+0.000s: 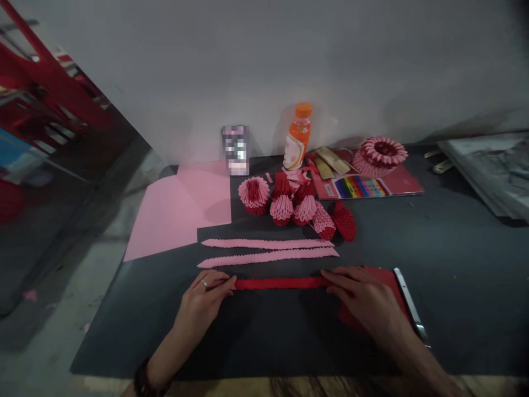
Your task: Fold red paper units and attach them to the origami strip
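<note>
A long red paper strip [281,283] with jagged edges lies across the dark table. My left hand [206,292] is closed on its left end, where a bit of pink shows at the fingertips. The right end is pinched between the fingers of my right hand [359,292]. Just beyond the red strip lie two pink strips, the nearer one [268,257] and the farther one [264,243], nearly parallel. Red paper [384,278] lies partly under my right hand, with a silver metal tool [411,306] along its right edge.
Pink sheets [165,215] lie at the left. Folded red and pink paper pieces [281,207] stand at the centre back, near an orange bottle [298,138] and a phone [235,150]. A pink ring-shaped piece [380,156] sits on a red packet [403,184].
</note>
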`<state>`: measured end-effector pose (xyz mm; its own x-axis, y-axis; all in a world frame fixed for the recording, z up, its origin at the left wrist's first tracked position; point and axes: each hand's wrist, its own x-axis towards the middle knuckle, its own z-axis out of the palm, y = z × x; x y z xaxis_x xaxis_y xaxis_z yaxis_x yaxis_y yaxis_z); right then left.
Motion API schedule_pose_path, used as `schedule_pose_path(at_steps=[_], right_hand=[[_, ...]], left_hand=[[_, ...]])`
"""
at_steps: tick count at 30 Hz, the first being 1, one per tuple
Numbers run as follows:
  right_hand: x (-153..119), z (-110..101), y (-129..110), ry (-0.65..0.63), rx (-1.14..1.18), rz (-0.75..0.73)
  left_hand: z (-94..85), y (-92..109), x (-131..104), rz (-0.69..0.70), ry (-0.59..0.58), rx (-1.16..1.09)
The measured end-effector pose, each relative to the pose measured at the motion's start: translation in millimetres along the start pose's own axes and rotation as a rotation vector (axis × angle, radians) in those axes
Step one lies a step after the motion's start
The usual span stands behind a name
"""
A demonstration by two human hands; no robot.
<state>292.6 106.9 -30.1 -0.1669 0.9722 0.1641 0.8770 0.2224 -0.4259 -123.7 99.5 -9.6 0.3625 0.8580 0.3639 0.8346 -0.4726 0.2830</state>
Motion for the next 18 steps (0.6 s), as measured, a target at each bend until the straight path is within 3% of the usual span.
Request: schedule_pose_path(at_steps=[6,12,18], right_hand=[[9.4,-0.9,-5.4,-0.008,0.034,0.001],[11.4,-5.9,-7.1,-0.039,0.040,0.004],[3.0,0.6,2.4,0.056,0.052,-0.080]], left_hand=[[11.1,-0.6,10.0,-0.090,0.031,-0.134],[10.7,-0.8,9.3,-0.129,0.028,-0.181],[14.6,-6.6,-0.8,-0.122,0.072,-0.216]])
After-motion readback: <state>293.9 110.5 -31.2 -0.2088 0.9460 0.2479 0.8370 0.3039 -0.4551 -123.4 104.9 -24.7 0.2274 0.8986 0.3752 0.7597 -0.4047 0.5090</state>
